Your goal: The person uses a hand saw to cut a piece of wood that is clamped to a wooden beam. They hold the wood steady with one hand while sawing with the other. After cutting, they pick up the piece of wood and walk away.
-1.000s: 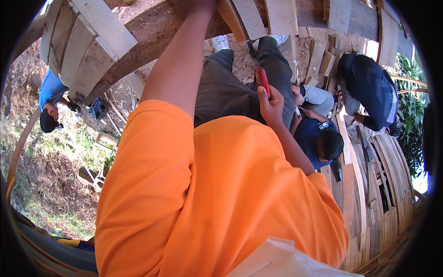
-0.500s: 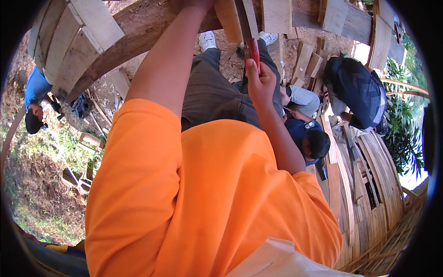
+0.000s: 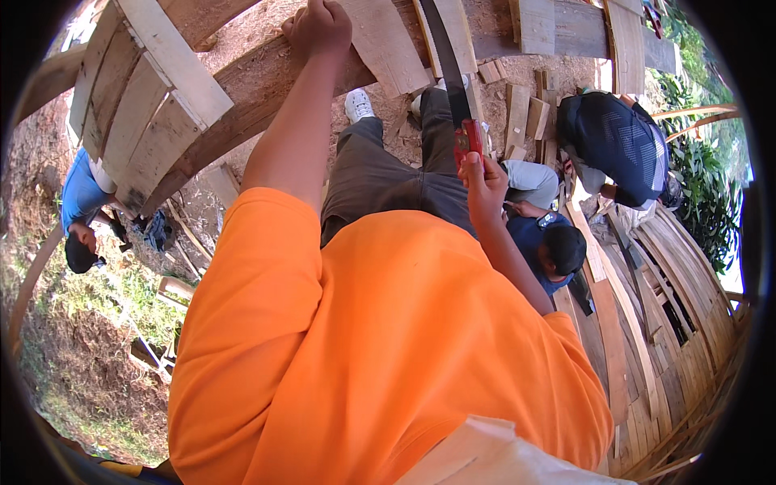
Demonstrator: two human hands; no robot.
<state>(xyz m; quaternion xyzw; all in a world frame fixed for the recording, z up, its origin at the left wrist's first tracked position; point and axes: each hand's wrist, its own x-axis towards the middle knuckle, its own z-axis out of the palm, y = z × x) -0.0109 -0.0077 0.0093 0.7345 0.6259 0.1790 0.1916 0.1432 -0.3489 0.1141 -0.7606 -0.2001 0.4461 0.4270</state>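
My right hand (image 3: 485, 186) is closed around the red handle (image 3: 468, 139) of a handsaw. The saw's long dark blade (image 3: 446, 56) points away from me, against or just over an upright wooden plank (image 3: 462, 48); whether its teeth are in the wood I cannot tell. To the left, my left hand (image 3: 322, 31) is a closed fist by a curved wooden beam (image 3: 259, 93), beside another pale plank (image 3: 380, 44). What its fingers hold, if anything, is hidden.
Short boards (image 3: 166, 61) stand along the beam at the left. One person in blue (image 3: 85, 190) bends at far left; two others, one in a dark jacket (image 3: 618, 149), one in a navy shirt (image 3: 554, 250), are at right. Long planks (image 3: 622, 323) lie at lower right.
The view has shifted, bringing my left fist fully into sight. My right hand and the saw handle sit lower and farther right, with more of the blade showing.
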